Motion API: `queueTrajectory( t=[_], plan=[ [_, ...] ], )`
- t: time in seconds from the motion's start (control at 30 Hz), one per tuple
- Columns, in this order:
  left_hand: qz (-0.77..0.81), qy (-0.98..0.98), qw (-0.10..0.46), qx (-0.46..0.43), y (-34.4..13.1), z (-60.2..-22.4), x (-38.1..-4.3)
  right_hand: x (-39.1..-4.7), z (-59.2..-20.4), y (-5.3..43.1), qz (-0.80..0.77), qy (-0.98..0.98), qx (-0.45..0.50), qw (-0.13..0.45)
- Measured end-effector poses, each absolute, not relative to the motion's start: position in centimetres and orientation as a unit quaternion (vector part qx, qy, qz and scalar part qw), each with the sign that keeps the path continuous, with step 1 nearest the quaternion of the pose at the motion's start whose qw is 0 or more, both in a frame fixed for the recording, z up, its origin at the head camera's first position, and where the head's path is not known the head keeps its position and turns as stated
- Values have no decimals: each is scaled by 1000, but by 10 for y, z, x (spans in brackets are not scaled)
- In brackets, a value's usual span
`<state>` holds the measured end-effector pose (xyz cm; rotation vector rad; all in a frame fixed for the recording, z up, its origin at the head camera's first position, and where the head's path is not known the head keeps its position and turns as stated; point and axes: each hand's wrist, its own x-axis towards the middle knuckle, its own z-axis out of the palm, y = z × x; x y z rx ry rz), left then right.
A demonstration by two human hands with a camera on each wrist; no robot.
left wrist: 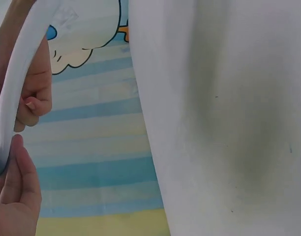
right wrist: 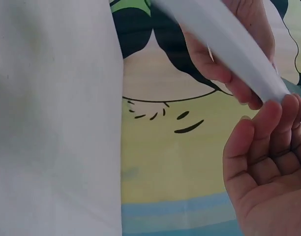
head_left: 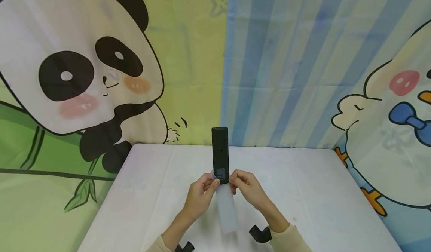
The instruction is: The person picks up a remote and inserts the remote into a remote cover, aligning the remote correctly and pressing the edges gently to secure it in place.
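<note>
A black remote control (head_left: 220, 147) stands upright in front of me, a small printed label on its lower part. Its lower end sits at the mouth of a whitish translucent sleeve (head_left: 227, 211), which hangs down below it. My left hand (head_left: 200, 196) pinches the sleeve's upper edge, thumb across the remote's lower corner. On the other side, the fingers of my right hand (head_left: 247, 188) pinch the sleeve's edge by the remote. Both wrist views show the pale sleeve (left wrist: 17, 73) (right wrist: 234, 44) between the hands; the remote is mostly hidden there.
A white-covered table (head_left: 161, 184) lies beneath the hands. Black angular pieces (head_left: 260, 234) show at both wrists. Behind the table hangs a printed curtain (head_left: 188, 57) with a panda and a white bird.
</note>
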<state>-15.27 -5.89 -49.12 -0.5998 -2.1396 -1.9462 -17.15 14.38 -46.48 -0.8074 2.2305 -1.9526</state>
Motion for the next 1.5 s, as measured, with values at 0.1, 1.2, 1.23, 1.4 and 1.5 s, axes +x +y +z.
queueTrajectory(
  t=[0.1,1.2,1.23,1.4,1.5],
  plan=[
    [-672,-708,80,-203,-61,-488,-153,-171,-465,145,-618,738,-271,24],
    [-705,-673,-76,-211,-67,-483,-155,-189,-448,144,-641,733,-229,9],
    [-706,-672,-74,-212,-67,-483,-155,-188,-448,144,-642,732,-230,16],
    [-703,-678,-65,-205,-67,-482,-155,-185,-442,143,-625,739,-246,40],
    [-696,-686,-65,-202,-68,-481,-156,-178,-429,142,-610,748,-258,45]
  ],
)
